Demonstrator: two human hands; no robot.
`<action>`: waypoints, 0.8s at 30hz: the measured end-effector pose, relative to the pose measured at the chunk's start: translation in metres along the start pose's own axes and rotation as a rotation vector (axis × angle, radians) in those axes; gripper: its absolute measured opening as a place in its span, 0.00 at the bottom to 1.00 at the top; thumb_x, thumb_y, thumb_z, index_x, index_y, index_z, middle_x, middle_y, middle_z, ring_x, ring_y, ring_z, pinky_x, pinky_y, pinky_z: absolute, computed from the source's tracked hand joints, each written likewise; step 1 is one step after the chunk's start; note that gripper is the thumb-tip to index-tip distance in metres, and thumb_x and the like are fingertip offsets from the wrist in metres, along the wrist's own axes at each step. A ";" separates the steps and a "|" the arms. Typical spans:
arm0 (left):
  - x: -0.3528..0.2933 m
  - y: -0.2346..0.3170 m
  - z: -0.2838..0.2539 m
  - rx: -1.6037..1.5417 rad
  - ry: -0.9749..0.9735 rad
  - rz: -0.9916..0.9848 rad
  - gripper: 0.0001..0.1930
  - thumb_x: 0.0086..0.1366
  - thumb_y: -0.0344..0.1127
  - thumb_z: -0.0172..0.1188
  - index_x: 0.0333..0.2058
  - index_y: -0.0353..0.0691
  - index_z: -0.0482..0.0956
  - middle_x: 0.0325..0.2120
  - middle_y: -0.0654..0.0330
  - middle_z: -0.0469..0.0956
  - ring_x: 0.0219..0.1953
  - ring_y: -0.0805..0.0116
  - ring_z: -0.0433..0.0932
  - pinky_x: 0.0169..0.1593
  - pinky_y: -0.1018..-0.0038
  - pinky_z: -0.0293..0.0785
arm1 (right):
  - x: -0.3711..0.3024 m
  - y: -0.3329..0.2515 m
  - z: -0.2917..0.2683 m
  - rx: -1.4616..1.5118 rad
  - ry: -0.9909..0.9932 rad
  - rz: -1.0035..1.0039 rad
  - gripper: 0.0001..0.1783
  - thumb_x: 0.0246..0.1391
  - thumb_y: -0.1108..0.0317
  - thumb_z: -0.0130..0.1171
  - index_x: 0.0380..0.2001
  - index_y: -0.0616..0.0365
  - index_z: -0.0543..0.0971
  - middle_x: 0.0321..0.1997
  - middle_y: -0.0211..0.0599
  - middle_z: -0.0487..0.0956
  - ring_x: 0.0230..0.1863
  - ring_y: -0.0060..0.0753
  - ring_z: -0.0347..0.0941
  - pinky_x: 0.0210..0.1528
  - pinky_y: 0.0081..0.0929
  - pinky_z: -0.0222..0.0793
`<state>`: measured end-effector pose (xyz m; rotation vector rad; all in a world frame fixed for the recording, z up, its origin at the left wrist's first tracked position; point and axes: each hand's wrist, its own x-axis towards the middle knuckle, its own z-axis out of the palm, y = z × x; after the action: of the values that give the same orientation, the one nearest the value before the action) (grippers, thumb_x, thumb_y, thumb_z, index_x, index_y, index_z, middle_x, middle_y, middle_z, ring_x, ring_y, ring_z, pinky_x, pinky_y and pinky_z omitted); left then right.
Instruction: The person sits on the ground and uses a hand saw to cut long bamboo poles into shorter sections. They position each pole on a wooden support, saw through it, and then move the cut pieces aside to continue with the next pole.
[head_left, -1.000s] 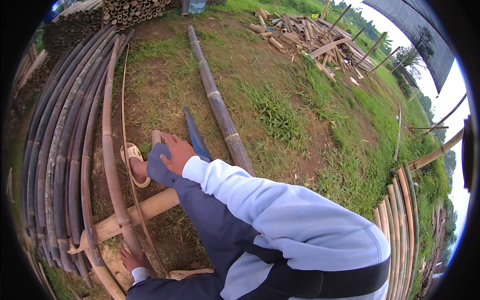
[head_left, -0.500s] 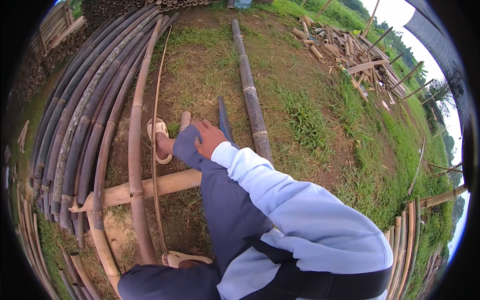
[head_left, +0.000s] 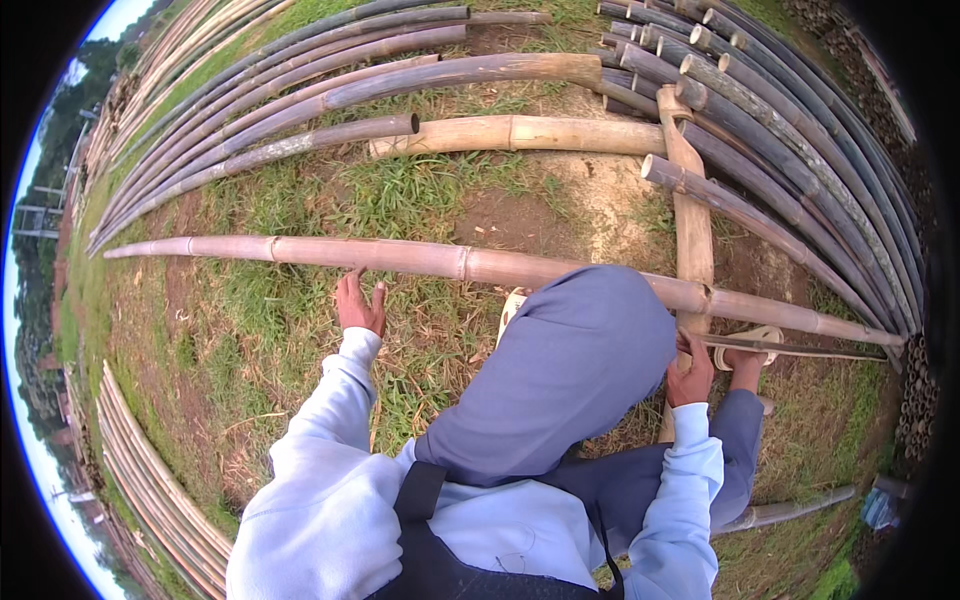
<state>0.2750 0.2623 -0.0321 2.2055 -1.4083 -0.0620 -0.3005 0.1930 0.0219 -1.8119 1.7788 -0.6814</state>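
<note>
A long pinkish-brown bamboo pole [head_left: 385, 256] lies crosswise in front of me, passing behind my raised knee. Below its left half, my left hand [head_left: 360, 306] is raised with fingers apart and holds nothing; its fingertips come up to the pole's near edge, and whether they touch it I cannot tell. My right hand [head_left: 690, 374] is beside my knee, fingers curled at the near end of a thin bamboo strip [head_left: 800, 349]. The strip runs right, just below the pole, past my sandalled foot. My knee hides part of the pole and anything of the strip farther left.
A thick pale bamboo piece [head_left: 560, 134] lies beyond, beside an upright-looking bamboo support [head_left: 692, 235] under the pole. Dark bamboo poles [head_left: 800, 170] are stacked at the far right, more poles [head_left: 330, 90] at the far left. Thin poles [head_left: 155, 480] lie at the lower left.
The view has swung left. My left hand has come into sight near the pole. My right hand has left my knee and is now at the thin strip.
</note>
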 end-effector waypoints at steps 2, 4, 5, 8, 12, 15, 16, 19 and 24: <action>-0.008 -0.004 -0.001 -0.080 0.024 -0.347 0.25 0.65 0.39 0.66 0.57 0.37 0.73 0.50 0.47 0.74 0.51 0.49 0.75 0.58 0.58 0.71 | 0.030 0.001 0.024 -0.096 -0.059 -0.186 0.25 0.53 0.73 0.65 0.57 0.60 0.78 0.50 0.46 0.82 0.50 0.47 0.79 0.57 0.39 0.73; -0.012 -0.012 -0.004 -0.047 0.042 -0.424 0.26 0.63 0.39 0.68 0.57 0.36 0.72 0.50 0.47 0.75 0.51 0.52 0.76 0.58 0.59 0.72 | 0.060 0.004 0.041 0.016 -0.155 -0.253 0.27 0.52 0.72 0.65 0.58 0.60 0.77 0.52 0.47 0.80 0.52 0.50 0.78 0.58 0.40 0.73; -0.013 -0.014 -0.005 -0.130 0.041 -0.421 0.27 0.63 0.38 0.68 0.58 0.37 0.71 0.50 0.47 0.74 0.51 0.51 0.76 0.57 0.59 0.72 | 0.074 0.005 0.053 0.041 -0.143 -0.230 0.29 0.52 0.71 0.65 0.59 0.59 0.77 0.54 0.47 0.79 0.54 0.51 0.77 0.60 0.41 0.72; -0.014 -0.009 -0.008 -0.033 0.009 -0.345 0.29 0.61 0.35 0.68 0.59 0.39 0.70 0.51 0.48 0.72 0.51 0.50 0.75 0.58 0.59 0.72 | 0.092 0.014 0.069 0.034 0.037 -0.010 0.33 0.51 0.71 0.66 0.62 0.59 0.74 0.60 0.51 0.75 0.61 0.56 0.72 0.66 0.46 0.66; 0.007 0.024 0.003 -0.024 -0.084 0.079 0.29 0.61 0.30 0.67 0.61 0.40 0.69 0.56 0.46 0.72 0.60 0.42 0.70 0.66 0.54 0.65 | 0.072 0.041 0.082 -0.186 0.640 0.305 0.51 0.47 0.70 0.71 0.73 0.61 0.57 0.71 0.63 0.58 0.73 0.66 0.53 0.75 0.52 0.51; 0.017 0.066 0.033 -0.119 -0.278 0.292 0.29 0.61 0.30 0.66 0.61 0.39 0.71 0.58 0.48 0.73 0.61 0.45 0.71 0.65 0.54 0.65 | 0.043 0.074 0.093 0.033 0.786 0.677 0.55 0.46 0.71 0.73 0.74 0.58 0.53 0.68 0.65 0.59 0.73 0.66 0.53 0.74 0.53 0.53; 0.021 0.079 0.045 -0.133 -0.327 0.369 0.30 0.61 0.32 0.67 0.62 0.40 0.71 0.57 0.48 0.74 0.60 0.46 0.71 0.64 0.55 0.66 | 0.037 0.085 0.098 0.217 0.755 0.806 0.53 0.48 0.69 0.72 0.73 0.58 0.54 0.65 0.62 0.63 0.69 0.62 0.58 0.70 0.51 0.58; 0.020 0.119 0.083 -0.156 -0.532 0.617 0.30 0.61 0.36 0.69 0.62 0.41 0.71 0.55 0.50 0.76 0.58 0.49 0.74 0.62 0.57 0.68 | 0.032 0.110 0.116 0.862 0.605 1.075 0.45 0.53 0.63 0.70 0.69 0.59 0.58 0.55 0.53 0.75 0.57 0.49 0.75 0.59 0.42 0.73; 0.018 0.192 0.133 -0.206 -0.766 0.998 0.32 0.61 0.42 0.71 0.62 0.43 0.72 0.51 0.53 0.79 0.54 0.55 0.78 0.57 0.60 0.72 | 0.046 0.122 0.136 1.522 0.392 0.947 0.33 0.61 0.65 0.64 0.67 0.49 0.63 0.56 0.41 0.78 0.53 0.48 0.79 0.52 0.54 0.80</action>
<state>0.0825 0.1311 -0.0569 1.1130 -2.6050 -0.7013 -0.3003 0.1462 -0.1610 0.1692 1.2811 -1.3828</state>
